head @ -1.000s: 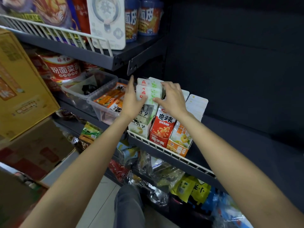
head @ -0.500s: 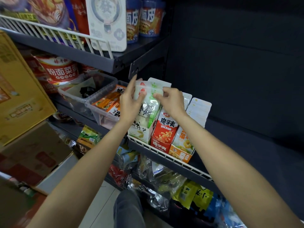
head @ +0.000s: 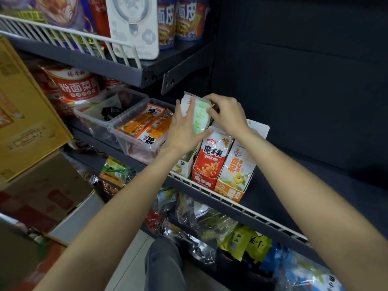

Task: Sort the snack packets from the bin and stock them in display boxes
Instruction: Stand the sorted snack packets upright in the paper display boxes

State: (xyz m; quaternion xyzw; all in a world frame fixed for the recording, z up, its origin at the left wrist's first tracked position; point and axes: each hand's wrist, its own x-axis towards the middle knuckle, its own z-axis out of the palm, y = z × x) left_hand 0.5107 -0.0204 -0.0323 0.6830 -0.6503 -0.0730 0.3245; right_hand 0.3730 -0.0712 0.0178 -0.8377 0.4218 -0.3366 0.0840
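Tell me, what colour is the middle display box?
Red and white display box, clearest in the head view.

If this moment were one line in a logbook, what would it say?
stage: stocking | left hand: holds green-and-white packets | right hand: grips packet tops | target: leftmost display box | neighbours: red box, orange box
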